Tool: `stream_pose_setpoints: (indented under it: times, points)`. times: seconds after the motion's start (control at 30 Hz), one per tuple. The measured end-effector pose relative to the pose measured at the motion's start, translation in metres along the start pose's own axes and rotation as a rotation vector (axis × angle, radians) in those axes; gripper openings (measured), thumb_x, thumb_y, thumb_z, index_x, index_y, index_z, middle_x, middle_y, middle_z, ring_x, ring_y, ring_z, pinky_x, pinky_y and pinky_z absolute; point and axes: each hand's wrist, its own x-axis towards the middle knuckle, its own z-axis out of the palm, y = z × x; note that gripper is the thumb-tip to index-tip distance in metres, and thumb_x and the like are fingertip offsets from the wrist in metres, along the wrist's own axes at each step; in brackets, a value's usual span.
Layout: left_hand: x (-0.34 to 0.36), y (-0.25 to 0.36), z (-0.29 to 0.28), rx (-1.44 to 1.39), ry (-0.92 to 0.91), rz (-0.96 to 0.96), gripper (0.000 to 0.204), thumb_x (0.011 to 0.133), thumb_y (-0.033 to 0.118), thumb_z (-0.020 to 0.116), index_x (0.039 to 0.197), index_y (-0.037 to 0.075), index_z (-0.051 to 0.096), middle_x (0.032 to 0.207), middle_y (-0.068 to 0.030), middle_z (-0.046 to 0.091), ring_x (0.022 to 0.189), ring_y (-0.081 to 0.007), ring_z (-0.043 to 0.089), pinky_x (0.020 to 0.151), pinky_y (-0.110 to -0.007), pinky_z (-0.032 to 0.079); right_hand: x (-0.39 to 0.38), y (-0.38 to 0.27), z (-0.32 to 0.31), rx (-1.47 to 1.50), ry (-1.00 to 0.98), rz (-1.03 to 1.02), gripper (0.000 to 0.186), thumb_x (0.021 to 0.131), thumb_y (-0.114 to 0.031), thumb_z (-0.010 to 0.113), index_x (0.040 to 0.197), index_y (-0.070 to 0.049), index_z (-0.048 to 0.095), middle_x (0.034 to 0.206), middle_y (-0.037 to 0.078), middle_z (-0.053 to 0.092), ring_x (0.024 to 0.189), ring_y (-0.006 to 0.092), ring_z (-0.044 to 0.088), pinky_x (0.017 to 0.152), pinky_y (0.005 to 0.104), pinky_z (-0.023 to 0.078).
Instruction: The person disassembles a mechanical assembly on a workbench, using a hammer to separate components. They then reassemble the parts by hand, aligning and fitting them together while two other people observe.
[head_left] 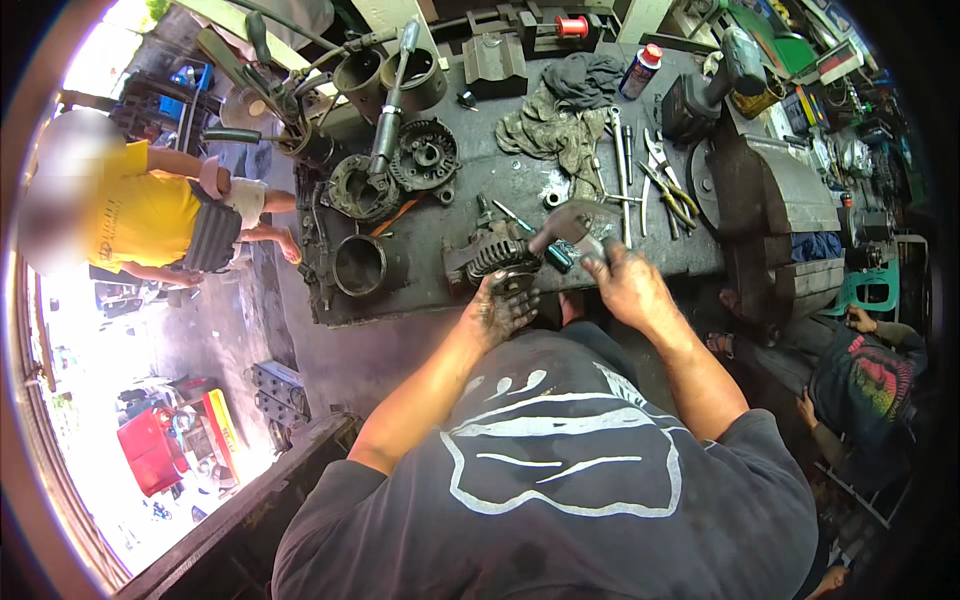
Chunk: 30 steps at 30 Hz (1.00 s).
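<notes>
My right hand (636,287) grips the handle of a claw hammer (560,226), whose slightly blurred head hangs just above a ribbed metal alternator housing (490,255) at the bench's front edge. The blackened fingers of my left hand (499,312) are curled against the near side of that housing. Beside it, partly under the hammer, lies a screwdriver (559,257) with a teal handle. A small metal ring (552,198) sits just beyond. Farther left stand a round slotted end housing (426,155), an open ring-shaped housing (362,188) and a metal cylinder sleeve (360,266).
On the dark bench (480,190) lie a rag (550,130), a long wrench (620,180), pliers (680,203) and a spray can (640,72). A cordless impact wrench (700,100) stands at right. One person in yellow (165,205) is at left; another person (860,385) sits at right.
</notes>
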Motion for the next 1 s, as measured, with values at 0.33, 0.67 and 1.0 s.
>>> stream_pose_setpoints:
  times: [0.33, 0.67, 1.0]
  points:
    - [0.011, 0.004, 0.003, -0.073, -0.088, -0.009, 0.064, 0.084, 0.052, 0.081, 0.130, 0.009, 0.072, 0.132, -0.0145, 0.069, 0.126, -0.0340, 0.064, 0.117, -0.051, 0.048, 0.007, -0.005, -0.012, -0.051, 0.080, 0.054, 0.043, 0.106, -0.041, 0.066, 0.110, 0.001, 0.068, 0.108, 0.034, 0.074, 0.106, 0.0520, 0.072, 0.092, 0.0605, 0.057]
    - [0.019, -0.003, 0.007, -0.244, -0.102, 0.093, 0.052, 0.090, 0.039, 0.079, 0.130, 0.007, 0.073, 0.123, -0.0123, 0.077, 0.112, -0.0308, 0.073, 0.102, -0.039, 0.062, 0.009, 0.004, -0.018, -0.058, 0.059, 0.085, 0.048, 0.106, -0.045, 0.066, 0.110, 0.003, 0.069, 0.096, 0.034, 0.074, 0.099, 0.0521, 0.074, 0.089, 0.0577, 0.059]
    - [0.018, -0.009, 0.007, -0.269, -0.185, 0.131, 0.046, 0.089, 0.036, 0.081, 0.124, 0.006, 0.074, 0.125, -0.0130, 0.076, 0.110, -0.0315, 0.073, 0.100, -0.041, 0.063, 0.006, 0.009, -0.001, 0.014, -0.009, 0.043, 0.049, 0.107, -0.045, 0.065, 0.109, 0.004, 0.069, 0.099, 0.033, 0.074, 0.097, 0.0519, 0.074, 0.086, 0.0582, 0.058]
